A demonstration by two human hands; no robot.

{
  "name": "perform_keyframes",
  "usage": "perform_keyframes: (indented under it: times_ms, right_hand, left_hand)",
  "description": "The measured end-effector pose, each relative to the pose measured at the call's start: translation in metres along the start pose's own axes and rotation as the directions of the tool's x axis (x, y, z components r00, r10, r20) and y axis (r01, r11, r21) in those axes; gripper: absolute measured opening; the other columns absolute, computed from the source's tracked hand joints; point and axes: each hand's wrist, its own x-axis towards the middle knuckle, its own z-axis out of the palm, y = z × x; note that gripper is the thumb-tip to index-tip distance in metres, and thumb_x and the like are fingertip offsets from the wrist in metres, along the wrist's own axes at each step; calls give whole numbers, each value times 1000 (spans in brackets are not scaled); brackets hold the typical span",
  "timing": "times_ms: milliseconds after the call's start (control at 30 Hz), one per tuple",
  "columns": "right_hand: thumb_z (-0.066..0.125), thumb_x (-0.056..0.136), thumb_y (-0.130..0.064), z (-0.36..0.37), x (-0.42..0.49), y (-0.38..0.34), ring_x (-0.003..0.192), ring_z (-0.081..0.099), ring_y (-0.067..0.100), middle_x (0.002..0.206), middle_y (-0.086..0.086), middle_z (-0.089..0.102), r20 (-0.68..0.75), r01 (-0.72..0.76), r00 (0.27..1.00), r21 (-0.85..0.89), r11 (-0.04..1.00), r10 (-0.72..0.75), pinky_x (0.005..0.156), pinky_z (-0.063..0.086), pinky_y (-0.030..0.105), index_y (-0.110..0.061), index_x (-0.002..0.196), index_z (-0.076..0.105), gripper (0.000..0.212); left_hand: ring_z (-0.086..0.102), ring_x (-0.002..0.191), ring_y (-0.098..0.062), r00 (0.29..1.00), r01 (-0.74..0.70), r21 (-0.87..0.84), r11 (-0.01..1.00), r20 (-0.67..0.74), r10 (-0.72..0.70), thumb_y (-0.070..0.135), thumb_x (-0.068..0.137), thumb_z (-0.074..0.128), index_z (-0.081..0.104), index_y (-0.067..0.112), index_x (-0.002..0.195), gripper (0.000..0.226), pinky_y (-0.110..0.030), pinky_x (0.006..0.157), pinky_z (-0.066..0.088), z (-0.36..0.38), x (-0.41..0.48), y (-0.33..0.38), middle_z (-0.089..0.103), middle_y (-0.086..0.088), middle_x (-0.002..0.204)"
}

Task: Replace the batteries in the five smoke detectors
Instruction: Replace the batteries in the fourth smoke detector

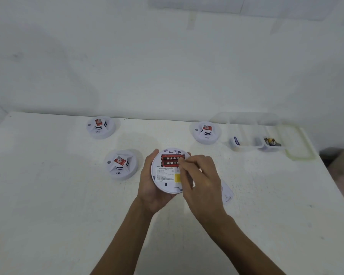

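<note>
My left hand [150, 187] cups a white round smoke detector [165, 175], held back side up just above the table. Its open bay shows two red and black batteries [170, 159] lying side by side. My right hand [199, 175] reaches over the detector, fingertips pinched at the right end of the batteries. Three more white detectors sit face up with red stickers: one at the back left [100, 127], one at the middle left [121, 164] and one at the back right [206, 132]. A white cover plate [226, 192] lies on the table, partly hidden by my right hand.
A clear plastic compartment box [256, 143] stands at the back right with loose batteries [272, 141] in it, its lid [298, 143] lying beside it. The white table [58, 215] meets a white wall behind; its right edge falls away near the box.
</note>
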Motion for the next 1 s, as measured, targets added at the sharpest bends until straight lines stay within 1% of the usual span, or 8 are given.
perform_keyframes:
  times_ms: [100, 267, 367, 500, 600, 800, 900, 1000]
  right_hand:
    - [71, 77, -23, -2, -2, 2, 77, 67, 24, 89, 15, 72, 49, 109, 993, -113, 988, -104, 80, 50, 19, 3, 94, 74, 31]
    - [50, 94, -32, -5, -10, 1, 80, 70, 27, 96, 16, 73, 107, 210, 976, -207, 955, -192, 75, 57, 32, 3, 99, 73, 42]
    - [60, 87, -29, -8, -11, 2, 86, 67, 26, 103, 15, 71, 166, 167, 976, -166, 972, -139, 76, 58, 31, 0, 102, 72, 35]
    - [63, 87, -26, -12, -6, 7, 93, 63, 22, 106, 12, 69, 204, 148, 971, -89, 985, -128, 80, 56, 28, -1, 104, 71, 31]
    - [51, 93, -29, -19, -1, 8, 99, 58, 16, 107, 10, 67, 215, 113, 970, 17, 993, -114, 86, 54, 23, -2, 106, 70, 35]
    - [51, 91, -20, -36, -3, 39, 90, 61, 14, 96, 5, 67, 112, -182, 979, 95, 979, 172, 84, 41, 9, -4, 102, 69, 27]
    - [57, 91, -20, -32, -16, 73, 96, 59, 22, 105, 4, 65, 245, -419, 863, -138, 897, 441, 79, 39, 20, -9, 112, 65, 25]
    - [56, 92, -30, -27, -28, 100, 102, 50, 22, 118, 9, 58, 390, -448, 697, -417, 791, 601, 86, 36, 25, -8, 118, 60, 34]
  left_hand:
    - [56, 111, -33, 1000, -1, -19, 1000, -27, 0, 55, 65, 77, 51, 14, 132, 83, -48, 97, 44, 2, -1, 1, 55, -15, 129]
    - [48, 121, -35, 995, -30, 33, 999, -91, 33, 57, 58, 81, 44, 13, 138, 98, -47, 100, 43, 4, -1, 3, 44, -18, 142]
    - [61, 112, -29, 998, -25, -10, 1000, -58, 24, 55, 63, 79, 63, 17, 122, 73, -43, 92, 52, 5, -3, 2, 60, -13, 128]
    - [51, 124, -29, 1000, -13, 2, 1000, 0, 13, 51, 93, 44, 52, 13, 134, 57, -42, 104, 41, 3, -2, 1, 52, -13, 137]
    - [59, 114, -30, 999, 36, -41, 999, 2, -36, 55, 79, 63, 60, 15, 126, 62, -44, 94, 48, 4, -3, 0, 59, -12, 129]
    - [49, 122, -42, 984, 155, -134, 979, 111, -140, 50, 86, 58, 45, 4, 137, 71, -52, 102, 40, 8, -2, 5, 51, -23, 134]
    - [42, 127, -45, 973, 191, -175, 966, 166, -162, 49, 90, 51, 35, 1, 142, 72, -52, 105, 37, 0, -2, 3, 44, -27, 139]
    - [44, 126, -44, 962, 220, -193, 956, 205, -180, 49, 89, 54, 36, 2, 141, 73, -52, 102, 40, -3, 0, 0, 46, -26, 137]
